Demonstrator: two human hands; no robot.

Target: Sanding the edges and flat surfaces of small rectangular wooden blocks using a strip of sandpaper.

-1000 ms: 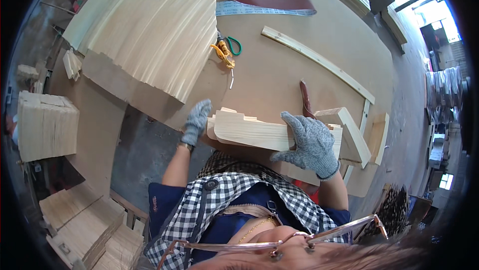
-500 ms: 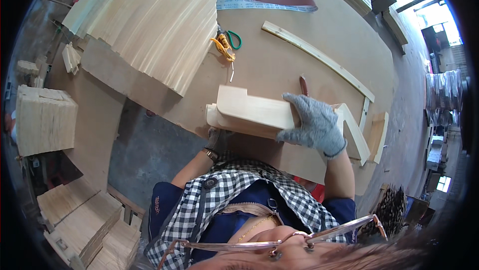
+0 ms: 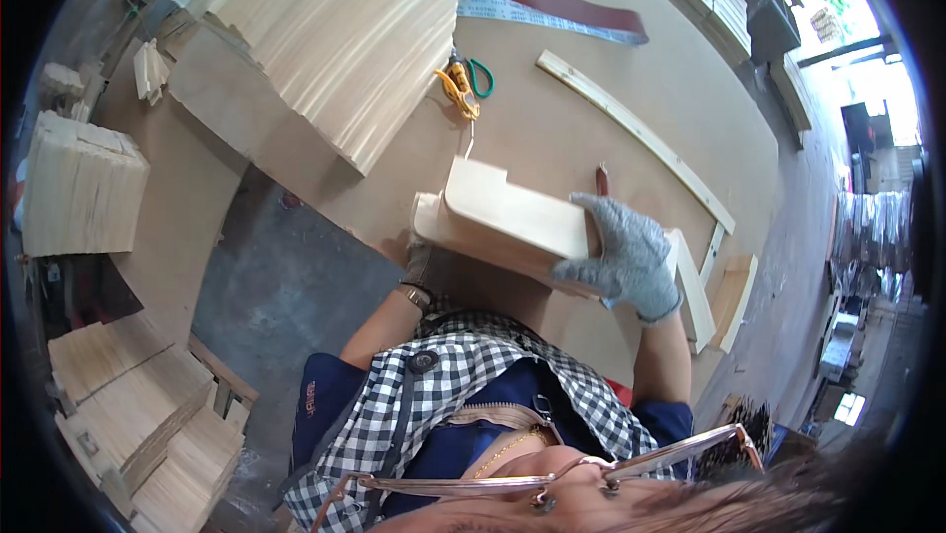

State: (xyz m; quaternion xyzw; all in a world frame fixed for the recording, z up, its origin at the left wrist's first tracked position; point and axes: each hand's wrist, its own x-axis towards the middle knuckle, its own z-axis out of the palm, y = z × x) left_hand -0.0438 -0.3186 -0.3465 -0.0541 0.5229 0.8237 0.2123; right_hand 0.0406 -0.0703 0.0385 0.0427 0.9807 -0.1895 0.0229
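Note:
A short stack of pale, notched wooden boards (image 3: 512,210) with rounded corners is held in front of my body, over the near edge of the bench. My right hand (image 3: 627,255), in a grey knit glove, clasps its right end, thumb and fingers apart around the boards. At the left end, my left hand (image 3: 419,259), also gloved, supports the stack from the near side; its fingers are mostly hidden by the wood. Just beyond lie a yellow-handled air blow gun (image 3: 460,90) and a green-handled tool (image 3: 482,78).
A large row of pale boards (image 3: 345,40) covers the bench's far left. Sanding belts (image 3: 562,3) lie at the back. A long wooden strip (image 3: 636,134) crosses the right side, near angled wood pieces (image 3: 731,304). More stacked boards (image 3: 84,188) stand at left.
The view has swung a little, so the bench and its things sit differently in the picture. Both hands keep their hold on the boards, which tilt slightly more down to the right.

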